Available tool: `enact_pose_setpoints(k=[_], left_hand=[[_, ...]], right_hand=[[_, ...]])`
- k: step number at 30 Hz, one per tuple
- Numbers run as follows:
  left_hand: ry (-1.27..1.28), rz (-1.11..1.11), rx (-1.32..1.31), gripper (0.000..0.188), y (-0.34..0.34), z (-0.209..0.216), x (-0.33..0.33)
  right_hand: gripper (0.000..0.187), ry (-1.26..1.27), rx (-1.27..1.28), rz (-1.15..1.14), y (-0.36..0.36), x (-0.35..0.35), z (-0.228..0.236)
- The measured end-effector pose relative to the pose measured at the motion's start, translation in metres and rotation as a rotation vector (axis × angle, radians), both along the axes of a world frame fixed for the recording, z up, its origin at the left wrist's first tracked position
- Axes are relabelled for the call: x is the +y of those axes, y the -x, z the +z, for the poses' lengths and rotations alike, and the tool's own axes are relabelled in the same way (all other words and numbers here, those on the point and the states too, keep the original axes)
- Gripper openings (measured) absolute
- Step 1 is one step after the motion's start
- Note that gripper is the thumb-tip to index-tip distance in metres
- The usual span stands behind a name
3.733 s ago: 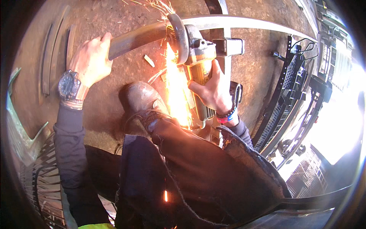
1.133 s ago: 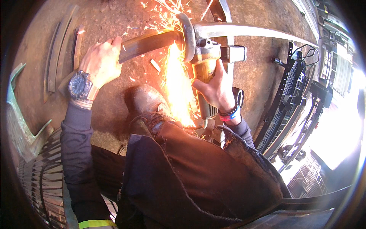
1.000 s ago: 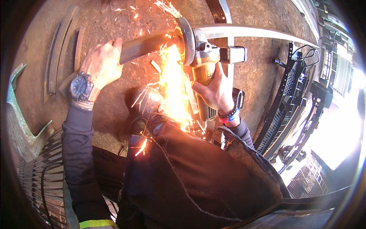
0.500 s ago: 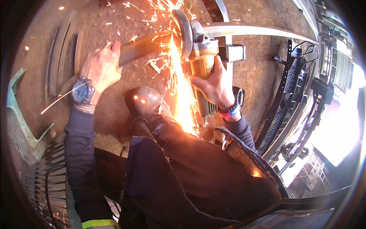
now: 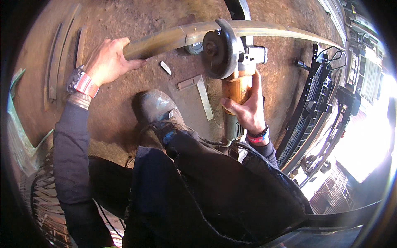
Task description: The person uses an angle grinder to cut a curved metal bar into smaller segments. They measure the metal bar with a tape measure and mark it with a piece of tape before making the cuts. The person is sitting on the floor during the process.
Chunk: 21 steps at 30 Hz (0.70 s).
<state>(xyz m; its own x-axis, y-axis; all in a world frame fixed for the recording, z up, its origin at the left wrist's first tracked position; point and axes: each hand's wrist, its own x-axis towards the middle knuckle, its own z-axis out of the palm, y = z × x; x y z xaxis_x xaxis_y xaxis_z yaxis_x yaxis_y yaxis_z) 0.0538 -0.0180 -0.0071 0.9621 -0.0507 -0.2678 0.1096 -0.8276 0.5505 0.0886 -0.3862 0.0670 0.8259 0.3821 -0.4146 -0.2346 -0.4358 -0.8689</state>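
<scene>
While no spark is coming from the angle grinder, the long metal bar lies across in front of the person, and I take it as my landmark. At the left end of the bar, the left hand is grasping it, with the thumb reaching along the near edge. The right hand is wrapped around the grinder's body, on the person's side of the bar, and the disc faces toward the bar's left end. The guard overlaps the bar in my view, but I cannot tell whether they touch, nor whether the disc is turning. A thin line crosses the bar, between the left hand and the disc; if it is a cut or only a mark, I cannot say. Nearer to the person than the bar, an L-shaped square and a small pale piece lie on the floor, with a boot close by. In my judgement, the step in hand is grinding or cutting of this bar, at a moment of looking and placing. The next move seems to call for a steady left grip, and for lining up the disc with care, away from fingers and boot.
</scene>
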Motion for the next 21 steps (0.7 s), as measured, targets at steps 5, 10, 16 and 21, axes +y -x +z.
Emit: enact_pose_setpoints(k=[5, 10, 16, 21], left_hand=[[-0.152, 0.065, -0.114, 0.042, 0.016, 0.016, -0.018], [-0.194, 0.094, -0.138, 0.041, 0.018, 0.017, -0.025], [-0.202, 0.097, -0.107, 0.042, 0.021, 0.016, -0.019], [-0.198, 0.116, -0.106, 0.043, 0.021, 0.014, -0.023]], right_hand=[[0.115, 0.023, 0.075, 0.018, 0.002, 0.002, 0.003], [0.110, 0.078, -0.046, 0.063, 0.000, 0.000, -0.006], [0.107, 0.059, 0.023, 0.023, 0.000, 0.007, -0.012], [0.106, 0.090, -0.042, 0.061, -0.002, 0.009, -0.015]])
